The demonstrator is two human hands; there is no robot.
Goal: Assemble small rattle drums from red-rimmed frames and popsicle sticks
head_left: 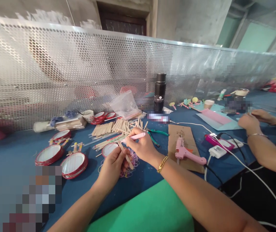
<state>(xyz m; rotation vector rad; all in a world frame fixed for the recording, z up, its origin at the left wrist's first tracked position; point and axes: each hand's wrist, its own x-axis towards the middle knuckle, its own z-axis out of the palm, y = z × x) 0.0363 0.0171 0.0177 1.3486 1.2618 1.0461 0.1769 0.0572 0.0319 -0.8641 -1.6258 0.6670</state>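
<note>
My left hand (pixel 115 158) pinches a flat wooden craft stick (pixel 128 159) that slants between its thumb and fingers. A pink pen (pixel 138 136) is gripped in my right hand (pixel 142 146), its tip close to the stick's upper end. Below my hands lies a tangle of colored rubber bands (pixel 133 164), partly covered by them. Just behind my left hand is a round red-rimmed piece with a white face (pixel 108 149). A pile of loose craft sticks (pixel 122 126) spreads beyond my hands, with green-handled pliers (pixel 155 137) at its right.
Several red-rimmed round pieces (pixel 74 163) sit at left. On cardboard (pixel 193 141) rests a pink glue gun (pixel 188 154). A black bottle (pixel 160 93) stands behind. White cables cross near a power strip (pixel 219 142). Another person's hands (pixel 250 124) work at right.
</note>
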